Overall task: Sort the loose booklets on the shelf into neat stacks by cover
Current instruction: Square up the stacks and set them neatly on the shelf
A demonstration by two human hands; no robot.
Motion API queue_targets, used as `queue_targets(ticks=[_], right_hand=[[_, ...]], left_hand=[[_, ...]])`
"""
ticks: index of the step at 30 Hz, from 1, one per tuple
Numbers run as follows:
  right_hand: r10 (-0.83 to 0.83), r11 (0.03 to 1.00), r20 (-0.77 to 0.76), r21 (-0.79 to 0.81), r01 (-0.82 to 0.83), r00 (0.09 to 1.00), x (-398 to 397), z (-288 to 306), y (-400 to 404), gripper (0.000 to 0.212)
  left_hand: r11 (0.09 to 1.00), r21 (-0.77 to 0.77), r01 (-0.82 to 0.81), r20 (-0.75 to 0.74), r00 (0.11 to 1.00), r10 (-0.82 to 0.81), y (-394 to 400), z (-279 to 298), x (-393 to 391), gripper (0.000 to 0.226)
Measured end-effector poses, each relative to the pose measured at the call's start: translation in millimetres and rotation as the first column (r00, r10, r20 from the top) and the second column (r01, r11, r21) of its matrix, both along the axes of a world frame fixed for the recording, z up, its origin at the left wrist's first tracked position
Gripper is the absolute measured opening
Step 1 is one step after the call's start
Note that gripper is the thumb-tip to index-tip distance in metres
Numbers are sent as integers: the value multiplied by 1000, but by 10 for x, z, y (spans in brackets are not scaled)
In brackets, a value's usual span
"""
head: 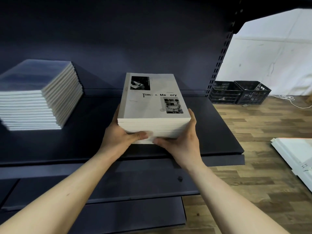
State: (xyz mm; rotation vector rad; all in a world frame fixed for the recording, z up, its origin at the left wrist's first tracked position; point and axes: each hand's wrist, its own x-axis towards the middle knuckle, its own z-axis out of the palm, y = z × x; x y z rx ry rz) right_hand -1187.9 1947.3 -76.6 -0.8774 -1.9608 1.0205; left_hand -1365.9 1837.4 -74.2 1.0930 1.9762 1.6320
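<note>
Stack of white booklets (152, 105) near the middle of the dark shelf (219, 132), slightly right of centre, long axis running near to far, short edge toward the front. Top cover reading "Time & Memory", title upright from the near side, two dark photographs on it, one far left, one near right. Spines down the left side, page edges facing near and right. Stack squared, edges lined up.

Left hand (118, 137) clasping the near-left corner, thumb laid along the front page edges, fingers wrapped round the left side. Right hand (184, 141) clasping the near-right corner likewise, thumb on the front edges, fingers up the right side. Thumbs almost meeting at the front centre. Whether lifted or resting on the shelf: cannot tell.

Second stack of blue-covered booklets (37, 97) at the left, taller, well apart, angled slightly. Open shelf between the two stacks, more behind the white stack up to the back panel (135, 39). Right shelf edge near, front lip just below the wrists.

Beyond the shelf at right: wooden floor (261, 149), two black crates (239, 92), a white panel (297, 159) lying near.
</note>
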Motion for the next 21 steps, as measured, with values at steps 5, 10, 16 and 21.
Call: queue_targets(ticks=[5,10,16,21], right_hand=[[53,999,44,6,-53,998,36,10,18,120],[-15,999,35,32,14,999,18,-27,57,106],[-23,999,27,30,23,999,14,-5,44,107],[-16,1000,63,24,15,998,14,10,14,114]], left_hand=[[986,-140,85,-39,995,-91,-72,41,-91,113],[995,-83,-50,-95,995,42,-51,-13,-22,102],[991,-100,-91,-154,985,74,-81,-2,6,95],[991,-109,-71,-148,987,55,-88,-5,1,92]])
